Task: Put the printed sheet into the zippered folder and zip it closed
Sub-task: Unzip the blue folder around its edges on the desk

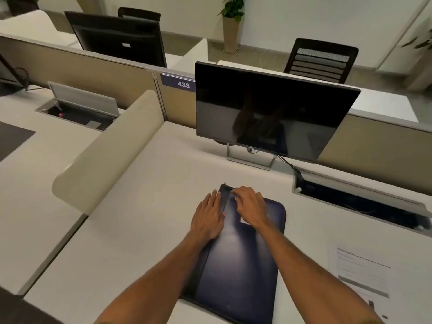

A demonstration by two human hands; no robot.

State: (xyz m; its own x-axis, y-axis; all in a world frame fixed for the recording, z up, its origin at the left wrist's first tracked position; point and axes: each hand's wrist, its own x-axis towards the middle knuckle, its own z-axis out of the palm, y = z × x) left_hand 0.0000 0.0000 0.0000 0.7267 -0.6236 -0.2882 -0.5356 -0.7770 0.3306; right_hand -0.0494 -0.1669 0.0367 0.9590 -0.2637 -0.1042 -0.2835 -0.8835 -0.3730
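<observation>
- Left grip (208, 216) lies released, fingers straight and together. Its palm is down on the counter (140, 230), against the left edge of the zippered folder (240, 265) near its far left corner.
- Right grip (251, 205) rests on top of the folder at that same far corner, fingers curled down toward the edge. Motion blur hides the fingertips, so I cannot tell whether they pinch the zipper or merely press on the cover.
- I see the folder lying flat on the counter, dark blue, its long side running away from me between both forearms.
- I find the printed sheet (360, 272) flat on the counter to the right of the folder. It lies apart from the folder and outside it, and neither grip touches it.
- Beyond the folder a dark monitor (268, 108) stands on its stand. To its right a cable tray (350, 199) sits open in the counter.
- A partition label (180, 84) behind the monitor's left side reads 438.
</observation>
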